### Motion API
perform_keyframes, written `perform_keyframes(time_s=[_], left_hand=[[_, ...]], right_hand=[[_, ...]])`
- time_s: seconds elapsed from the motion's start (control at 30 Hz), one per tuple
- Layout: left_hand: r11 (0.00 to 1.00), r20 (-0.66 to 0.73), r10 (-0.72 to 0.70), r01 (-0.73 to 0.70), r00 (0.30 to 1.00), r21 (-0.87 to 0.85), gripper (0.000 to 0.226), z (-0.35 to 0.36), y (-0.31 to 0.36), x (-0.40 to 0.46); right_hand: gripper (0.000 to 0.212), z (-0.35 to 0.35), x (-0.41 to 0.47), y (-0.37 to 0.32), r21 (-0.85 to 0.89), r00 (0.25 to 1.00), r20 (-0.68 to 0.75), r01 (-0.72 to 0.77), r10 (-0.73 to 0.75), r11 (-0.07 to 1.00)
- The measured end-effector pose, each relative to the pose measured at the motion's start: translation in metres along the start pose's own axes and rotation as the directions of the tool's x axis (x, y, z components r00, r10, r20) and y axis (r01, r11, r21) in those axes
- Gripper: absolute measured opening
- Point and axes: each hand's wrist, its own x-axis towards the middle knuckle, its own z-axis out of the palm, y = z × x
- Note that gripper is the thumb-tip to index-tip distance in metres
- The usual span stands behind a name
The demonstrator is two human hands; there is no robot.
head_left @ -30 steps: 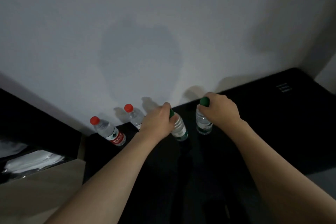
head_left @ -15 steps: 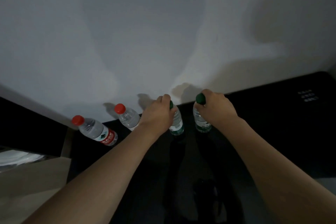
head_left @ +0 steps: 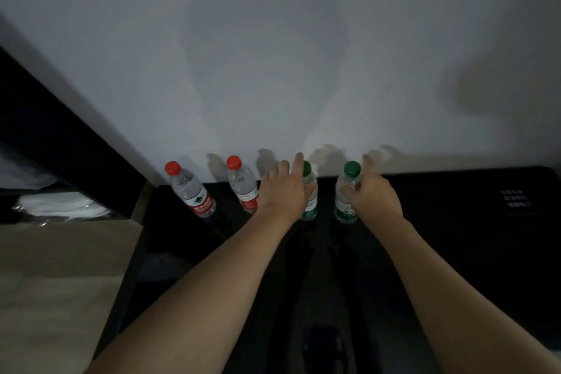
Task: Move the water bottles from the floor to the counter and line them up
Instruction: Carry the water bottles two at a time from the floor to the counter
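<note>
Four clear water bottles stand in a row on the black counter, close to the white wall. At the left stand two red-capped bottles, one leaning a little and the other beside it. Two green-capped bottles follow to the right. My left hand lies against the left green-capped bottle with its fingers stretched out, covering much of it. My right hand is at the right green-capped bottle, fingers spread and the thumb against its shoulder.
A dark slanted panel runs along the left. Below it lie white plastic wrapping and a tan wooden surface. Small white markings sit on the counter at the far right.
Both hands gripped the green-capped bottles before; now their fingers have straightened and spread off them. The bottles stand upright, closer to the wall.
</note>
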Motion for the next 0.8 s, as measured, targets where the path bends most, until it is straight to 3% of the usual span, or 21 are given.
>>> perform_keyframes(time_s=[0.1, 0.2, 0.33, 0.63, 0.8], left_hand=[[0.992, -0.201, -0.032, 0.006, 0.979, -0.129, 0.055, 0.007, -0.01, -0.049], [0.994, -0.239, -0.003, -0.024, 0.971, -0.109, 0.048, 0.019, -0.028, -0.092], [0.99, -0.269, -0.08, 0.046, 0.96, -0.13, 0.044, 0.017, -0.062, -0.12], [0.963, -0.344, -0.264, 0.223, 0.901, -0.154, 0.046, -0.025, -0.173, -0.2], [0.9, -0.399, -0.435, 0.373, 0.808, -0.226, 0.043, -0.045, -0.257, -0.28]], right_hand=[[0.073, 0.004, -0.033, 0.0, 0.067, 0.993, -0.118, -0.008, 0.016, 0.998], [0.064, 0.019, -0.068, -0.013, -0.043, 0.978, -0.16, 0.129, -0.134, 0.991], [0.062, 0.043, -0.098, -0.044, -0.094, 0.934, -0.062, 0.346, -0.353, 0.933], [0.059, 0.1, -0.154, -0.152, -0.101, 0.838, 0.098, 0.545, -0.537, 0.833], [0.059, 0.15, -0.206, -0.227, -0.063, 0.756, 0.211, 0.644, -0.62, 0.763]])
